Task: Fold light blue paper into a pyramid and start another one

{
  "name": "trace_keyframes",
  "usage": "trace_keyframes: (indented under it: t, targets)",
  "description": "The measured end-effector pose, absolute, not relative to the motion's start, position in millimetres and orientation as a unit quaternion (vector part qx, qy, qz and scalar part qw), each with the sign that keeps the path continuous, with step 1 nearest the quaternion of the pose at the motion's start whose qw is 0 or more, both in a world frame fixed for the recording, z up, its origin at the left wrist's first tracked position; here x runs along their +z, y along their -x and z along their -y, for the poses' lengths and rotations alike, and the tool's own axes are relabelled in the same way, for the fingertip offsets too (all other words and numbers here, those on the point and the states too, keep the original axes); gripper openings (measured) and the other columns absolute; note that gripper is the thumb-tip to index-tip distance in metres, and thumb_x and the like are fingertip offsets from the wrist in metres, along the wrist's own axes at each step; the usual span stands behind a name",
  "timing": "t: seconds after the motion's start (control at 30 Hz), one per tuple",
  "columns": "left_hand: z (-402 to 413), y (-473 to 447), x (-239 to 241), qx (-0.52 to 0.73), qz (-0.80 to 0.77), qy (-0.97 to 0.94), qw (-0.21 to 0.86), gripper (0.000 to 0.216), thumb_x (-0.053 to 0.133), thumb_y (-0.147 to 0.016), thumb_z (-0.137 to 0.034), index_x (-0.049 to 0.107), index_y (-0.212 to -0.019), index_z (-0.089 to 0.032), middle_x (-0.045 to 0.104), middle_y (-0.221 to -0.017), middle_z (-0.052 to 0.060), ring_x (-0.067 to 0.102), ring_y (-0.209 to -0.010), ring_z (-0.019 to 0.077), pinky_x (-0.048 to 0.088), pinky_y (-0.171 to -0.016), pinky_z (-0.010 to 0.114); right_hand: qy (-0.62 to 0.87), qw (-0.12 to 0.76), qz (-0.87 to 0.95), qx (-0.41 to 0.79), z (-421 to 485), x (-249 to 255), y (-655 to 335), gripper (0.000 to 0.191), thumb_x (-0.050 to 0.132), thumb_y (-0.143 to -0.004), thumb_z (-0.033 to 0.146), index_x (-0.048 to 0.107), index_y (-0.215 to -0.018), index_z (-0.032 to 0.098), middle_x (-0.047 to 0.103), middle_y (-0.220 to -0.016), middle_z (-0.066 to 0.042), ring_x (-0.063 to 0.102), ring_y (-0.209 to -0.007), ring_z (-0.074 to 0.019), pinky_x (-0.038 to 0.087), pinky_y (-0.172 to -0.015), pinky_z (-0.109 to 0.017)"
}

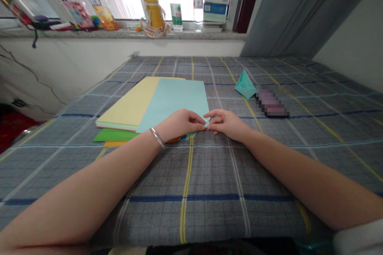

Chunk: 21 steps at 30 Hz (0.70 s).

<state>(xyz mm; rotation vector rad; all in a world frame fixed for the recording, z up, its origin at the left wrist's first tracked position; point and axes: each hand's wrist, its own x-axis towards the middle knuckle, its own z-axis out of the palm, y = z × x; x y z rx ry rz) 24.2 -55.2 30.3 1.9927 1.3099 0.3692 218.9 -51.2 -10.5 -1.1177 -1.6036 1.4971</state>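
Note:
My left hand (pixel 181 122), with a silver bangle at its wrist, is closed in a pinch at the lower right corner of a stack of coloured paper. Opposite it, my right hand (pixel 226 124) pinches too, its fingertips almost meeting the left ones. Between them shows a small piece of pale blue-green paper (pixel 207 124), mostly hidden by the fingers. Under the left hand lies a light blue sheet (pixel 179 93), on top of a pale yellow sheet (pixel 131 103). Green paper (pixel 113 134) and orange paper (pixel 115 144) stick out below the stack.
A folded teal paper pyramid (pixel 245 85) stands on the checked cloth (pixel 155 199) at the right, beside a blurred-out phone-like object (pixel 272 102). Bottles, a tube (pixel 176 16) and boxes (pixel 214 10) line the windowsill (pixel 191 36) behind. A grey curtain (pixel 281 12) hangs at the right.

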Motion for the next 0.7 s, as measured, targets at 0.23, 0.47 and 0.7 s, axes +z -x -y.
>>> trace_keyframes:
  t: [0.23,0.47,0.7]
  targets:
    - [55.4,-24.3,31.3,0.14,-0.502,-0.768,0.373,0.032,0.065,-0.075,-0.041,0.077,-0.095,-0.019,0.075,-0.082,0.002,0.063,-0.074,0.0161,0.046,-0.071,0.027,0.422,0.33,0.636,0.555,51.2,-10.7,-219.6,0.033,0.064,-0.073,0.002,0.063,-0.1,0.02,0.068,-0.066,0.004,0.063,-0.064,-0.0097,0.053,-0.054,-0.019]
    - [53.7,-23.7,27.7,0.143,-0.492,-0.77,0.38,0.032,0.064,-0.076,-0.042,0.076,-0.095,-0.019,0.074,-0.081,0.002,0.061,-0.071,0.0149,0.046,-0.069,0.026,0.413,0.33,0.655,0.54,52.1,-12.3,-220.2,0.033,0.065,-0.074,0.007,0.062,-0.104,0.02,0.067,-0.067,0.004,0.063,-0.066,-0.0108,0.053,-0.055,-0.021]
    - [55.2,-24.7,28.2,0.149,-0.499,-0.77,0.368,0.029,0.061,-0.077,-0.043,0.075,-0.088,-0.02,0.073,-0.079,0.001,0.061,-0.069,0.015,0.044,-0.064,0.026,0.408,0.325,0.668,0.53,51.7,-14.1,-219.9,0.026,0.068,-0.074,0.014,0.061,-0.098,0.022,0.068,-0.071,0.003,0.064,-0.068,-0.0122,0.051,-0.056,-0.023]
